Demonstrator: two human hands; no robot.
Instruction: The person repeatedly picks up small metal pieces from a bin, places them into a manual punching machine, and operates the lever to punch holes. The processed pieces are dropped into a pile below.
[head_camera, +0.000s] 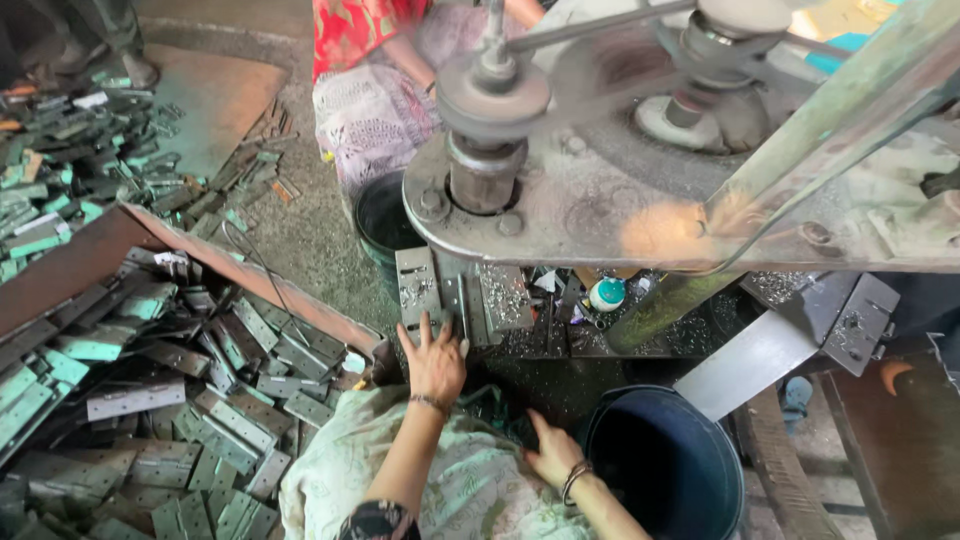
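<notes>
Nearest to us, our right hand (553, 455) rests with loose, empty fingers on the dark floor just beside the dark blue bucket (665, 465). Our left hand (433, 362) stretches forward, fingers spread flat and gripping nothing, its tips touching the perforated metal plates (450, 295) that lie under the machine's edge. To our left, a heap of metal hinges (190, 400) fills a rusty tray (250, 275). Above the plates the drill spindle (485, 130) and its pulleys blur as if spinning; we judge that the open fingers could be caught or cut there, since sharp swarf litters the bench. Beyond, another person in patterned red cloth (360, 30) sits by a second bucket (385, 220), on a gritty concrete floor strewn with more hinges.
</notes>
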